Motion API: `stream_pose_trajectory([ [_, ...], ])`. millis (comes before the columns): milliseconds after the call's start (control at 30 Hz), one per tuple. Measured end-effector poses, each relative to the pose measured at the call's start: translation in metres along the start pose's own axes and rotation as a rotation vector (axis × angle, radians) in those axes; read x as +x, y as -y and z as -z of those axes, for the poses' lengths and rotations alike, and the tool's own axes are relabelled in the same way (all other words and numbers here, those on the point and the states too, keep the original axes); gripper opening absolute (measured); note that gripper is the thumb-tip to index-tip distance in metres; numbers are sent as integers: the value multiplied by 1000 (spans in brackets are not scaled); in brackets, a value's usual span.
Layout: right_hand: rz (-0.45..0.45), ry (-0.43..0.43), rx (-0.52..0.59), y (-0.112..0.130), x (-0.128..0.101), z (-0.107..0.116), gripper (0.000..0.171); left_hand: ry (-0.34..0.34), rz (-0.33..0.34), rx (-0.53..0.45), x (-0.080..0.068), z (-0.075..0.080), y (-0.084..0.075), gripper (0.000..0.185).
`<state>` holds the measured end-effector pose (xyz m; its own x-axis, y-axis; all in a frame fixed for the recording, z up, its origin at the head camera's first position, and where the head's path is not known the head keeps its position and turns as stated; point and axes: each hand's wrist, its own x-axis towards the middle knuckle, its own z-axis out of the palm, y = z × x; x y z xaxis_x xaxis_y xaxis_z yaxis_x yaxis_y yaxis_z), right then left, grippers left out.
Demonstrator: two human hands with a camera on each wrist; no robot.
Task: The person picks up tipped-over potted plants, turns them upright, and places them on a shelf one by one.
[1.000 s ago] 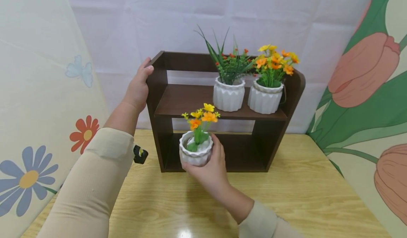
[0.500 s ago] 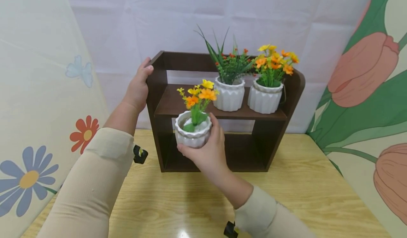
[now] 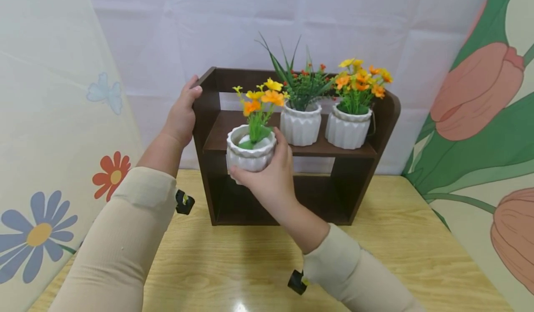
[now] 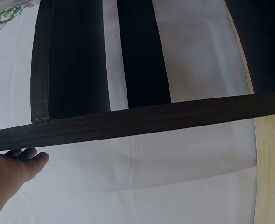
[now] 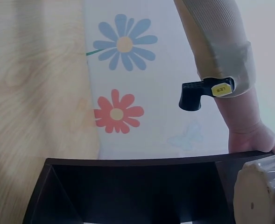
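My right hand (image 3: 273, 175) grips a white fluted flowerpot (image 3: 250, 156) with yellow and orange flowers (image 3: 263, 98), thumb at the front and fingers round its right side. The pot is held upright in front of the upper shelf (image 3: 223, 131) of a dark brown two-tier rack (image 3: 204, 173). In the right wrist view the underside of the pot (image 5: 253, 198) shows. My left hand (image 3: 181, 112) rests against the outer face of the rack's left side panel, near its top. The left wrist view shows that hand (image 4: 16, 172) at the panel edge, fingers nearly straight.
On the upper shelf stand a white pot with grassy leaves and red blooms (image 3: 301, 124) and a white pot with orange flowers (image 3: 348, 126). The rack stands on a wooden table (image 3: 396, 238). A white cloth (image 3: 333, 15) hangs behind, flower-printed panels (image 3: 479, 117) at the sides.
My right hand has raised the flowerpot from in front of the lower compartment to the upper shelf's height, shifting slightly left. My left hand stays at the rack's side.
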<state>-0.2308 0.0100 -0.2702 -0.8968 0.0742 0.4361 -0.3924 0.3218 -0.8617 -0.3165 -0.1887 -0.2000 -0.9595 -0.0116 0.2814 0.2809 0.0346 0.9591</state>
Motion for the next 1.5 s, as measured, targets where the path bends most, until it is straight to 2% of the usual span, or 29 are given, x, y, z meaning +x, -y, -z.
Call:
stream_pose_trajectory([
  [400,4,18,13,15,18,-4,112,-4,1,26,0,0,-1,59],
  [667,17,-10,-26,20,34,-11,112,9,-12,-31,0,1,0,60],
  [867,16,-23,-70,20,46,-17,111,6,-5,-16,-2,1,1,61],
  [1133,-22,-48,-64,17,63,-27,110,3,-9,8,-1,0,0,62],
  [1500,-82,-34,-100,16,78,-39,110,15,-18,39,-1,0,1,60],
])
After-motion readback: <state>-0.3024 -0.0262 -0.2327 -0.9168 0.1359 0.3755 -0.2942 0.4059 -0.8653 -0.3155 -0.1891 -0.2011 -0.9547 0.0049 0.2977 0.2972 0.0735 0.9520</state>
